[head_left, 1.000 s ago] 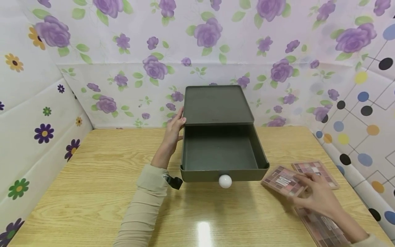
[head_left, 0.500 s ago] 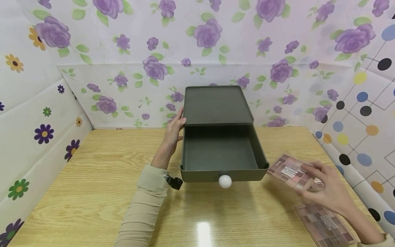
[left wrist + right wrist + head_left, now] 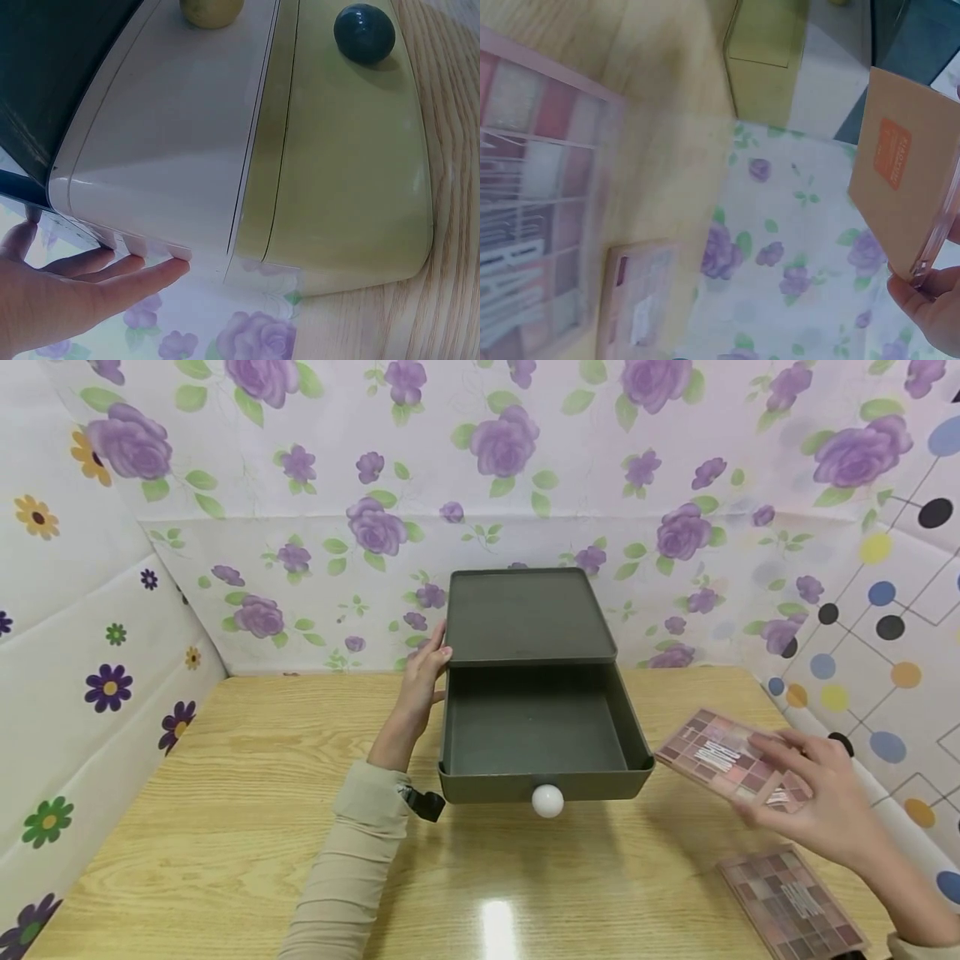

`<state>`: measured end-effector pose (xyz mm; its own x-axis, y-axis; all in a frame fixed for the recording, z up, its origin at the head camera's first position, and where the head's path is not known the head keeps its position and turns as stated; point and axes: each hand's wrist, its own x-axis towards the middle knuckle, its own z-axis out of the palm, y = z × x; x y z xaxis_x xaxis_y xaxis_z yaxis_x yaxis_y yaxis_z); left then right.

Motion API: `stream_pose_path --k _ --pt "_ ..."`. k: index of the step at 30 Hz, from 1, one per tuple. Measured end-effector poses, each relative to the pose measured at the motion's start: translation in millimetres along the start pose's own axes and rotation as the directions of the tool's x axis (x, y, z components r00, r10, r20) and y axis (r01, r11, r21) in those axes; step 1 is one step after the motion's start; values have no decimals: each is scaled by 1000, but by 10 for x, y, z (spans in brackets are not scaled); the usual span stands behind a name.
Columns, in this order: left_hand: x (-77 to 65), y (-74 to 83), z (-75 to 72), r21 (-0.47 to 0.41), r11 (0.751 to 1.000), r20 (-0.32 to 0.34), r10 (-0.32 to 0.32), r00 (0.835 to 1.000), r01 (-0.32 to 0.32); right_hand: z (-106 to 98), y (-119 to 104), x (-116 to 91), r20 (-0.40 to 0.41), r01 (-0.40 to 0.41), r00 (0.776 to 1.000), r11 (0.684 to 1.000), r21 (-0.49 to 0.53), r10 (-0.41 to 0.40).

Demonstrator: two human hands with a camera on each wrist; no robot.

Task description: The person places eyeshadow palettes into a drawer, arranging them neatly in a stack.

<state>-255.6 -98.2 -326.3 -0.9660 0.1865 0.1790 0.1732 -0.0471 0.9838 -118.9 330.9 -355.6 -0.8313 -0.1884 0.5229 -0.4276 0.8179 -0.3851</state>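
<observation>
A drawer cabinet [image 3: 528,614] has a dark green top drawer [image 3: 487,788] pulled out, with nothing inside and a white round knob [image 3: 547,801] in front. My left hand [image 3: 415,689] rests along the cabinet's left side. In the left wrist view its extended fingers touch the side of the white drawer section [image 3: 165,135]. My right hand [image 3: 836,802] pinches an eyeshadow palette [image 3: 712,753] by its right edge, right of the drawer and raised above the table. The right wrist view shows this palette's tan back with an orange label [image 3: 894,154].
A second palette [image 3: 791,795] lies partly hidden behind the right hand. Another palette [image 3: 795,902] lies nearer on the wooden table [image 3: 262,793]. Below the white section sits a yellow drawer [image 3: 345,165]. Floral cloth [image 3: 300,477] hangs behind the cabinet.
My right hand has lifted the palette and moved it up and right in the head view, uncovering the nearest palette. The left hand and cabinet stay in place.
</observation>
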Motion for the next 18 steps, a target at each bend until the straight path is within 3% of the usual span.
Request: stream_pose_path --k 7,18 --pt "3 -7 17 -9 1000 -6 3 1000 -3 -127 -16 86 -30 24 999 1000 1 -24" --pt "2 -1 16 -12 1000 -15 0 1000 0 -348 -188 318 -73 167 983 986 1 -166"
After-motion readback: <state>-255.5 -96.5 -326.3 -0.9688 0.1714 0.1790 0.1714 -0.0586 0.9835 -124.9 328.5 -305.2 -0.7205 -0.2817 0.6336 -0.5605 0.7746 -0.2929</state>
